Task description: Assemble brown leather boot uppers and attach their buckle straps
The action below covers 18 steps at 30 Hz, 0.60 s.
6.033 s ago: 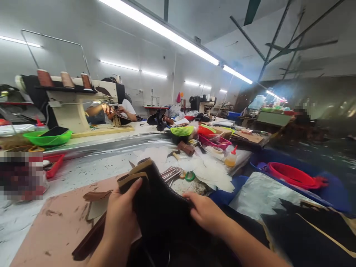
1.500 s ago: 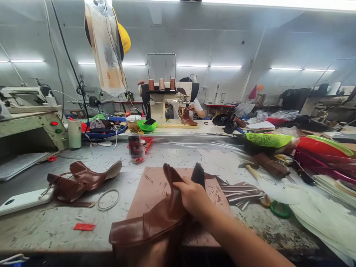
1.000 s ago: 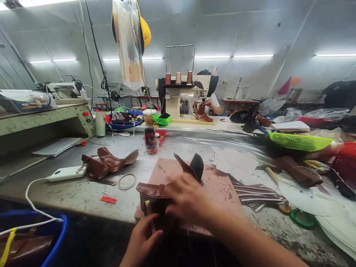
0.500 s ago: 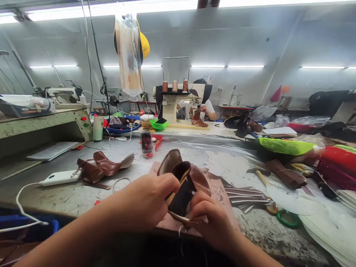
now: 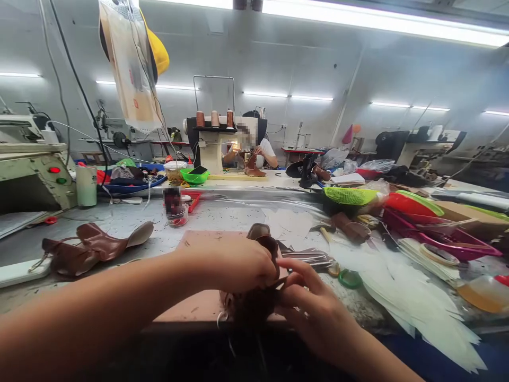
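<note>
A brown leather boot upper is between my hands at the near edge of a pink board. My left hand reaches across its top with bent fingers closed on the leather, partly hiding it. Beyond those fingers stand a curved flap and the opening's rim. My right hand grips the upper's right edge, thumb and fingers bent close together near the left fingertips. What lies inside the upper is hidden. A pale thread loop hangs at its near side.
Another brown upper lies left beside a white power bank. Right of the board are leather strips, green-handled scissors and white sheets. Behind, a person works at a sewing machine. A jar stands mid-table.
The view has swung right, so the surroundings sit further left. The boot upper has been turned and tipped; its wide opening no longer faces me. My left hand now covers more of it.
</note>
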Each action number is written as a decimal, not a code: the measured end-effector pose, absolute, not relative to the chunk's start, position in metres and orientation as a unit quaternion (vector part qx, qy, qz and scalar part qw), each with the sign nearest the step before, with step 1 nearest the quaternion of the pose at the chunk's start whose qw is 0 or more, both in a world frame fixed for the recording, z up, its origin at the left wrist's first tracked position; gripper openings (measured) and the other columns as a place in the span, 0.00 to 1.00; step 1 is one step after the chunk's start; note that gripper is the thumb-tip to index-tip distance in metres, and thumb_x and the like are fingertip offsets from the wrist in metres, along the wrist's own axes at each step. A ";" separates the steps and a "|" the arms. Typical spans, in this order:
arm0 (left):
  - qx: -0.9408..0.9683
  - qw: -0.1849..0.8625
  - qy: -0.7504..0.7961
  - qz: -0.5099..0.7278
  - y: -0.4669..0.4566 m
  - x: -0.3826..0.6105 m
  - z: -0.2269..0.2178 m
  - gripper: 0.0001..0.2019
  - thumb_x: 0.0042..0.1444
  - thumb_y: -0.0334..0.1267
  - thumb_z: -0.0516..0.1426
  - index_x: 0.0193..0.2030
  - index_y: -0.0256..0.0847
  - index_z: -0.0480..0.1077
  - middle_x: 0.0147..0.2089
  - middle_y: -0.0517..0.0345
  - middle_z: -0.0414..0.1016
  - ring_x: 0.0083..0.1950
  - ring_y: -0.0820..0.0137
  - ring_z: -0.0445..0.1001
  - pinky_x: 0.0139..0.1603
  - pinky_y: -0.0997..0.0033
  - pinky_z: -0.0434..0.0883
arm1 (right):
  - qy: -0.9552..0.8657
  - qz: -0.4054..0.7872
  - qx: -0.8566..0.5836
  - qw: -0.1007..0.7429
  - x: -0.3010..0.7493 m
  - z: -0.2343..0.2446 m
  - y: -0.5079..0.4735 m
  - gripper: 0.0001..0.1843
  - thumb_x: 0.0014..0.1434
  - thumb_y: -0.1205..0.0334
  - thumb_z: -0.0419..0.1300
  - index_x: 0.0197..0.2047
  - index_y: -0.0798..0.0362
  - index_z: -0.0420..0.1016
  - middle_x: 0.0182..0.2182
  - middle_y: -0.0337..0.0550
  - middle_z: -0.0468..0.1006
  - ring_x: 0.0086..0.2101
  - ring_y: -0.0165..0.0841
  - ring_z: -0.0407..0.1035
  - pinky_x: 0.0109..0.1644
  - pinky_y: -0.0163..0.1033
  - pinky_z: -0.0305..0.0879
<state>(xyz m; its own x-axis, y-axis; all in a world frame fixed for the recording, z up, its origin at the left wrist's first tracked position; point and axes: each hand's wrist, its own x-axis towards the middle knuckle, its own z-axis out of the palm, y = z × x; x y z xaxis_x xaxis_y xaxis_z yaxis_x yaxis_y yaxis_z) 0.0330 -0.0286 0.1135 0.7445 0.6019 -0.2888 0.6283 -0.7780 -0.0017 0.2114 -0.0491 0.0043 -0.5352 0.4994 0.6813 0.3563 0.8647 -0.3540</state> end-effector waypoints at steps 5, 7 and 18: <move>0.906 0.064 0.389 -0.153 -0.028 0.039 0.111 0.17 0.48 0.27 0.53 0.40 0.53 0.74 0.31 0.63 0.74 0.26 0.71 0.68 0.22 0.74 0.56 | -0.896 0.161 -0.250 0.330 0.221 0.018 -0.047 0.06 0.59 0.70 0.50 0.31 0.52 0.63 0.38 0.47 0.73 0.35 0.34 0.69 0.35 0.36 0.67; 0.906 0.040 0.390 -0.161 -0.027 0.038 0.112 0.17 0.47 0.26 0.54 0.39 0.51 0.74 0.34 0.61 0.76 0.30 0.69 0.70 0.25 0.74 0.58 | -0.898 0.156 -0.252 0.326 0.222 0.023 -0.044 0.06 0.59 0.71 0.50 0.32 0.52 0.64 0.42 0.48 0.73 0.39 0.35 0.69 0.39 0.38 0.67; 0.884 0.055 0.456 -0.082 -0.031 0.027 0.108 0.15 0.48 0.32 0.48 0.35 0.47 0.74 0.27 0.59 0.74 0.28 0.69 0.69 0.22 0.72 0.52 | -0.874 0.126 -0.264 0.389 0.217 0.020 -0.031 0.07 0.57 0.71 0.51 0.29 0.50 0.59 0.36 0.45 0.73 0.32 0.33 0.69 0.33 0.36 0.65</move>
<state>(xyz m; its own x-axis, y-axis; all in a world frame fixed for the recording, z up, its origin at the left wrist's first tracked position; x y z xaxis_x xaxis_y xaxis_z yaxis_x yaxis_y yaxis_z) 0.0275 -0.0315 0.1077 0.5703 0.7979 -0.1951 0.8160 -0.5775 0.0233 0.2171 -0.0311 0.0202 -0.5585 0.5584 0.6134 0.3629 0.8295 -0.4246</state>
